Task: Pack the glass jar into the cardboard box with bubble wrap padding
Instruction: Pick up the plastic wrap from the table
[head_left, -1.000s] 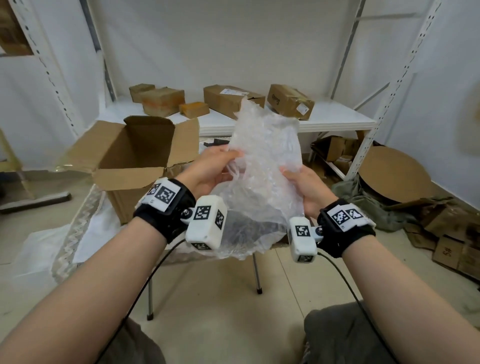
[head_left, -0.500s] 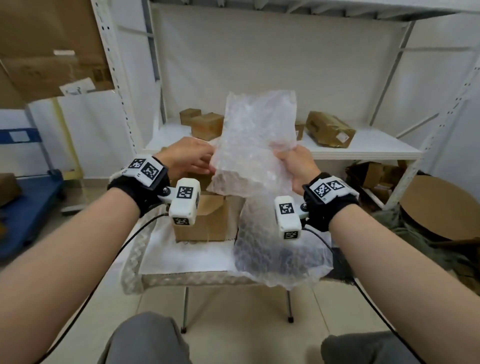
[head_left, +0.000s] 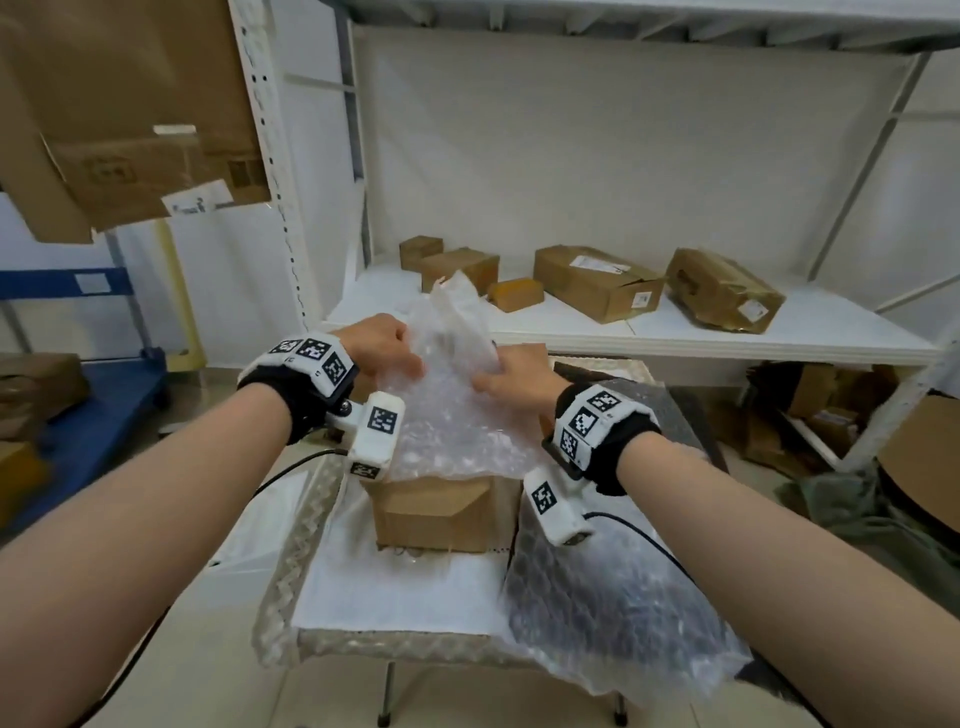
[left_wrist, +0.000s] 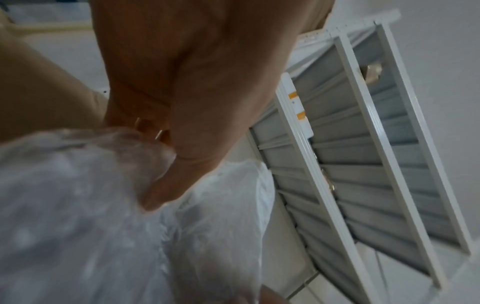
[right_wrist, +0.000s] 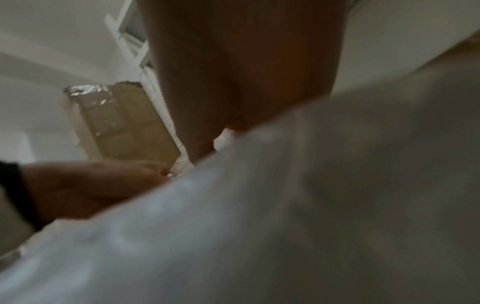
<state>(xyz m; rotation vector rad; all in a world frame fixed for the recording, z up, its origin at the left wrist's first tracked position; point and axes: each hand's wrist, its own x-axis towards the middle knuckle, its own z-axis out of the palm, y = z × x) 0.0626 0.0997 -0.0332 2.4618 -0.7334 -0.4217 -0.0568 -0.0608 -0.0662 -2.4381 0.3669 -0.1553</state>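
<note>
A clear sheet of bubble wrap (head_left: 457, 405) is bunched over the top of the brown cardboard box (head_left: 441, 514), which stands on a small table. My left hand (head_left: 382, 345) grips the wrap's left side, and my right hand (head_left: 511, 371) grips its right side, both above the box. The left wrist view shows my left hand (left_wrist: 166, 164) with the thumb pressed into the bubble wrap (left_wrist: 91, 216). Blurred bubble wrap (right_wrist: 285, 216) fills most of the right wrist view below my right hand (right_wrist: 233, 82). No glass jar can be seen.
More bubble wrap (head_left: 618, 597) hangs over the table's front right corner. White foam (head_left: 395, 587) lies before the box. A white shelf (head_left: 727, 338) behind carries several cardboard boxes (head_left: 597, 283). A blue cart (head_left: 78, 395) stands left; cardboard scraps (head_left: 831, 410) lie right.
Both hands have come down and forward with the bubble wrap, from held up in the air to bunched on top of the box. The head view has moved closer.
</note>
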